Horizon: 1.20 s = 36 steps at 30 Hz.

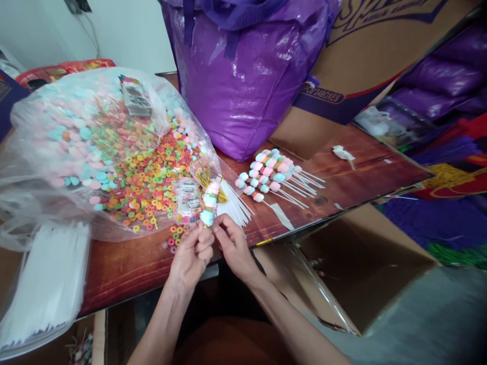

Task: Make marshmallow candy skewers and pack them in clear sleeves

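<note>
My left hand (193,252) is closed round the lower end of a marshmallow candy stick (210,202), held upright. Pink, white and blue marshmallows with gummy rings are stacked on it inside a clear wrapper. A bit of gold twist tie (206,226) shows at the wrapper's neck. Thumb and finger of my right hand (231,241) pinch together right beside that neck; the tie's end between them is mostly hidden. Just beyond my hands lie loose gold twist ties (216,188), white sticks (236,205) and printed clear wrappers (187,200).
Finished marshmallow sticks (272,172) are piled on the wooden table (129,268). A big plastic bag (49,116) spills gummy rings (148,182) and marshmallows at left. White sticks fill a bag (49,279) near the left edge. Behind stand a purple bag (243,86) and a carton (365,50).
</note>
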{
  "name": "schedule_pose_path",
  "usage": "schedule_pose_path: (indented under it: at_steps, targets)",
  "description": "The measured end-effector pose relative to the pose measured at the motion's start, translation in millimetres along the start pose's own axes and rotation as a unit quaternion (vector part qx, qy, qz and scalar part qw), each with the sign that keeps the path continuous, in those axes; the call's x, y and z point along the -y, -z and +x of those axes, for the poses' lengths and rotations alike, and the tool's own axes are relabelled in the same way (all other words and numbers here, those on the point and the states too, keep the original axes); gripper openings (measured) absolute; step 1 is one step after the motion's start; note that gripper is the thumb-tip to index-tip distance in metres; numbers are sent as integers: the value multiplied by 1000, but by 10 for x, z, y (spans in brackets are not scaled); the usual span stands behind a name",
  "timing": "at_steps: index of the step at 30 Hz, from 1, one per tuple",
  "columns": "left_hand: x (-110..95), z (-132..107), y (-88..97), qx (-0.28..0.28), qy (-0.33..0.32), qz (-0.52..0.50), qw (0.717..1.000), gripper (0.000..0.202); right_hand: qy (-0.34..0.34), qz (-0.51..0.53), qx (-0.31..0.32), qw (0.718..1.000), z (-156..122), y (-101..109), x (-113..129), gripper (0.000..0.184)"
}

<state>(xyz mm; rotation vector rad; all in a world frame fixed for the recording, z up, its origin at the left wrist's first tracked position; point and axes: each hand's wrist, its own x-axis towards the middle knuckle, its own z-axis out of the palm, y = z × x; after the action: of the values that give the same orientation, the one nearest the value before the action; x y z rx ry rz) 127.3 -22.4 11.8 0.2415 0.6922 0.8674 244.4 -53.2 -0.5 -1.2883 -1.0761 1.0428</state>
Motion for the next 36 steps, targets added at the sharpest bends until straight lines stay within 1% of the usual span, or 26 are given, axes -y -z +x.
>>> schedule_pose_path:
  at_steps: [2, 3, 5, 9, 13, 16, 19, 21, 23, 25, 27, 29, 30, 31, 33, 35, 36]
  targets:
    - [-38, -49, -22, 28, 67, -29, 997, 44, 31, -8, 33, 999, 9, 69, 16, 13]
    - [-46, -70, -30, 36, 87, -28, 995, 44, 44, -15, 54, 997, 17, 105, 27, 12]
    - [-39, -103, -46, 43, 97, -6, 994, 42, 63, -34, 81, 994, 36, 168, 48, 12]
    - [2, -137, -75, 39, 70, 32, 996, 40, 116, -92, 55, 987, 62, 232, 77, 12]
    - [-12, -144, -82, 50, 101, 15, 993, 39, 140, -84, 66, 984, 75, 242, 80, 8]
    - [-24, -133, -80, 52, 110, 6, 993, 40, 164, -73, 42, 983, 70, 217, 52, 14]
    - [3, -119, -92, 37, 77, 25, 996, 40, 217, -124, -1, 968, 48, 171, 6, 18]
    - [42, -114, -104, 19, 27, 66, 997, 37, 248, -171, -22, 953, 25, 141, -20, 20]
    - [90, -111, -101, 2, -38, 126, 991, 32, 254, -206, -35, 944, -1, 123, -25, 21]
    - [136, -106, -69, -11, -97, 193, 976, 30, 227, -223, -41, 947, -22, 122, -2, 20]
    - [170, -96, -13, -27, -138, 255, 957, 31, 171, -220, -37, 960, -28, 135, 40, 18]
    - [188, -80, 45, -48, -151, 299, 941, 33, 98, -189, -20, 977, -17, 155, 78, 14]
    - [190, -72, 66, -57, -151, 308, 937, 34, 59, -160, -10, 985, -7, 165, 88, 13]
    - [189, -63, 77, -61, -147, 306, 939, 34, 18, -121, 1, 992, 3, 173, 89, 14]
    - [173, -49, 70, -56, -122, 267, 954, 34, -65, -24, 19, 997, 16, 182, 68, 20]
    - [139, -39, 35, -43, -85, 207, 974, 35, -131, 65, 37, 989, 7, 186, 30, 27]
    - [118, -34, 15, -39, -66, 179, 981, 36, -147, 92, 44, 984, -8, 190, 10, 29]
